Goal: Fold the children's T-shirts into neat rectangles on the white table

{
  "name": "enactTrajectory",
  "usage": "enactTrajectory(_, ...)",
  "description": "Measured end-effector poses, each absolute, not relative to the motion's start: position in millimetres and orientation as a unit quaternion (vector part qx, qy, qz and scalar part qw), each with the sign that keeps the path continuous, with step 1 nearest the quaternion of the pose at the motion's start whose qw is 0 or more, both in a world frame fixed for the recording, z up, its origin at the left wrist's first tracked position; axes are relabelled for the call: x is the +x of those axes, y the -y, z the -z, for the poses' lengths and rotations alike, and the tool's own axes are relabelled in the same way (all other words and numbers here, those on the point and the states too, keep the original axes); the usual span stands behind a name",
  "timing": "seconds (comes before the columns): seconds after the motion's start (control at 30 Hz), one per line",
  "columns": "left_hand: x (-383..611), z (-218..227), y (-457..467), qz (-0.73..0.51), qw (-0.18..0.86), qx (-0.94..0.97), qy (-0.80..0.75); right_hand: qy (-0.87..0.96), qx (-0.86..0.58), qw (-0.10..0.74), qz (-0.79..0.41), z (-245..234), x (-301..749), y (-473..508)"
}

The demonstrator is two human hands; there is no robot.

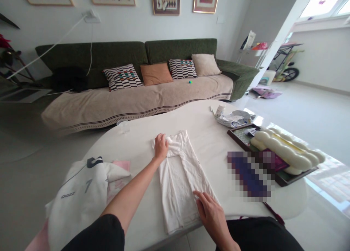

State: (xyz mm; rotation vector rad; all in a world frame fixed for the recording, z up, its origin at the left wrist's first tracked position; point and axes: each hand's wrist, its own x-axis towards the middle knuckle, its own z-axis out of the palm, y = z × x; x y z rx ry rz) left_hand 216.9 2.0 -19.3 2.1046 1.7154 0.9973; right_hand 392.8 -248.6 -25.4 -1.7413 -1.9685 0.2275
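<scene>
A white garment (182, 174) lies lengthwise on the white table, its far end folded over in creased layers. At its far left corner, the fingers of my left hand (161, 147) are curled down on the cloth and closed on it. My right hand (210, 211) rests at the near right edge, its index finger stretched along the fabric and the thumb apart. To the left, a white printed garment (87, 185) hangs over the table's edge, with pink cloth (121, 165) beside it.
On the right stand a dark tray (237, 141) with a pale, puffy tissue-box-like object (287, 149), a silver packet (235, 118) and a small white bottle (220, 110). A clear cup (124, 126) is at the far left. Beyond the table (191, 116) runs a green sofa (180, 48).
</scene>
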Motion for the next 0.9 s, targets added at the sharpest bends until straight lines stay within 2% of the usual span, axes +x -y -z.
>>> enactTrajectory(0.1,226.9,25.4,11.8,-0.246,0.101,0.803,-0.534,0.721,-0.640,0.245,-0.098,23.7,392.7,247.2)
enactTrajectory(0.23,231.6,35.6,22.2,-0.174,0.113,0.789,-0.578,0.718,-0.640,0.251,-0.109,21.8,392.8,246.8)
enactTrajectory(0.63,231.9,34.8,24.6,-0.177,0.090,0.789,-0.582,0.677,-0.666,0.284,-0.134,28.5,390.4,243.0)
enactTrajectory(0.9,230.9,35.2,25.0,-0.178,0.090,0.785,-0.587,0.698,-0.637,0.235,-0.228,8.9,407.0,221.1)
